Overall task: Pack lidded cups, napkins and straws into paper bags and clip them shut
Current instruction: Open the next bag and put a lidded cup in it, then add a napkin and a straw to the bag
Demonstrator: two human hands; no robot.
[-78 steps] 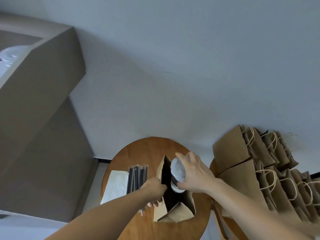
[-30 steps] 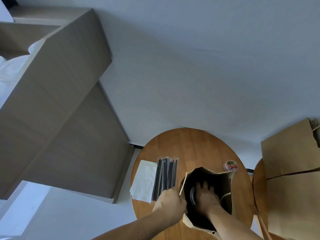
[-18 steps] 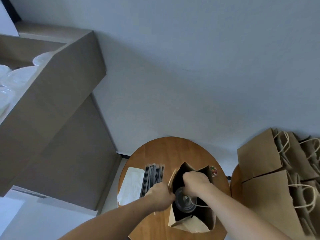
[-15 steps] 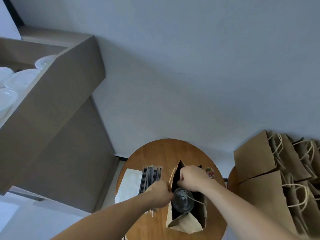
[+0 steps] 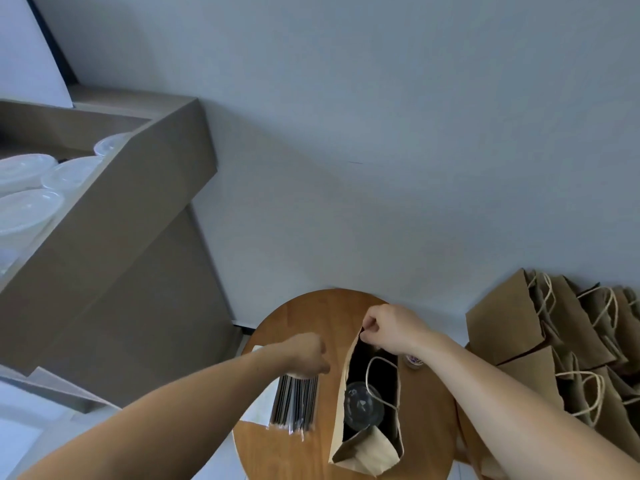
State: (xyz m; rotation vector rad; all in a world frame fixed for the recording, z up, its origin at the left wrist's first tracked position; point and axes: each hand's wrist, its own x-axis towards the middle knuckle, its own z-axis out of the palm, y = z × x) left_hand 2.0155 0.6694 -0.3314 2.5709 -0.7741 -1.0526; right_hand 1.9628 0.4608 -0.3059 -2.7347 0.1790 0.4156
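Note:
An open brown paper bag (image 5: 367, 452) stands on the round wooden table (image 5: 311, 317). A clear lidded cup (image 5: 362, 405) sits inside it. My right hand (image 5: 389, 327) pinches the far rim of the bag's mouth. My left hand (image 5: 306, 355) hovers with curled fingers over the far end of a bundle of black wrapped straws (image 5: 294, 407), left of the bag; whether it holds a straw I cannot tell. White napkins (image 5: 261, 408) lie under and left of the straws.
A small tub of coloured clips (image 5: 414, 360) sits behind my right wrist. Several paper bags with cord handles (image 5: 540, 327) are piled at the right. A brown shelf unit (image 5: 114, 244) at the left carries clear lidded cups (image 5: 31, 188).
My left hand let go of the bag's near rim and moved left over the straws. My right hand came out from the cup and now pinches the bag's far rim.

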